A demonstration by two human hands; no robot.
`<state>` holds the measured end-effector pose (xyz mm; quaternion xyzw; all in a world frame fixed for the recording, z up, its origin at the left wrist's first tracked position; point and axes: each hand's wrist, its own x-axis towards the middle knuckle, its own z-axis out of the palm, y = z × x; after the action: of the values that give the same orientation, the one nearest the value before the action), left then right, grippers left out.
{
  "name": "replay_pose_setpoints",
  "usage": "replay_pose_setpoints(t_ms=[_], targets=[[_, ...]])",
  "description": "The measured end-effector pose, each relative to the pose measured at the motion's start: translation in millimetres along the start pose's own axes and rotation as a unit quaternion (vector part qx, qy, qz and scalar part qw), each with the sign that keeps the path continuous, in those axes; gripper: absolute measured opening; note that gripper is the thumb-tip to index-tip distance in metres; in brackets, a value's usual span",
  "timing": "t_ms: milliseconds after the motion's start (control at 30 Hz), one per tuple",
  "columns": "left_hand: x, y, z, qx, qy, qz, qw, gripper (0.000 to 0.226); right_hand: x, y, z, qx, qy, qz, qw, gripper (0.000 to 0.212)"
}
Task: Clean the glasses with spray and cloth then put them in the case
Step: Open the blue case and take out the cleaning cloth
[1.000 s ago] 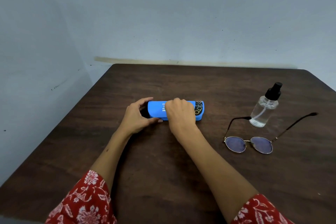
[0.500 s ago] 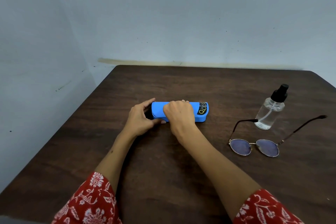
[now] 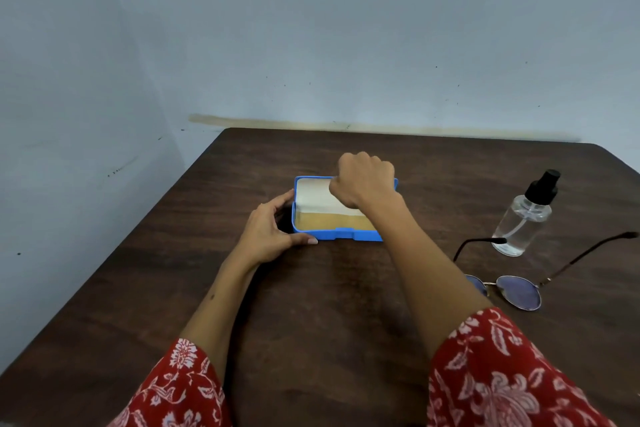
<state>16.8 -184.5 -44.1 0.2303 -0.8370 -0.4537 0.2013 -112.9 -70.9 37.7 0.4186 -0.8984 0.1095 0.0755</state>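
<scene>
The blue glasses case (image 3: 341, 234) — shut half a second ago — is now held open: its lid is gripped by the right hand (image 3: 363, 180), its left end clasped by the left hand (image 3: 268, 234). Round glasses (image 3: 519, 291) and spray bottle (image 3: 524, 218) are left untouched at right on the dark wooden table (image 3: 311, 305) — pale walls behind.

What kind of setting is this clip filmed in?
Probably a plain room at home or a bare recording corner: a dark wooden table pushed against scuffed pale blue walls, no other furniture in view.
</scene>
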Motion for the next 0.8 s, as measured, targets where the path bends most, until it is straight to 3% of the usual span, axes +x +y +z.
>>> replay_pose_setpoints(t_ms=[167,433,567,667,733,800], targets=[[0.8,-3.2,-2.8,0.033,0.001,-0.02,0.999,0.104,14.9,0.7,-0.5,0.075,-0.054,0.037,0.995,0.01],[0.8,-5.0,-5.6,0.078,0.004,-0.041,0.996,0.1,19.6,1.2,11.1,0.12,-0.067,0.063,0.989,0.033],[0.5,-3.4,-5.4,0.092,0.011,-0.037,0.995,0.097,16.5,2.1,7.6,0.118,-0.088,0.06,0.987,0.034],[-1.2,-2.7,-5.7,0.097,0.026,-0.031,0.994,0.098,8.3,5.8,-5.5,0.188,-0.112,0.041,0.975,0.023],[-3.1,-1.7,-6.7,0.087,0.037,-0.025,0.995,0.098,0.2,9.2,-17.2,0.222,-0.048,0.049,0.973,0.038],[-4.2,-0.6,-8.4,0.077,0.039,-0.022,0.996,0.098,-11.6,12.0,-27.1,0.173,0.105,0.094,0.975,0.036]])
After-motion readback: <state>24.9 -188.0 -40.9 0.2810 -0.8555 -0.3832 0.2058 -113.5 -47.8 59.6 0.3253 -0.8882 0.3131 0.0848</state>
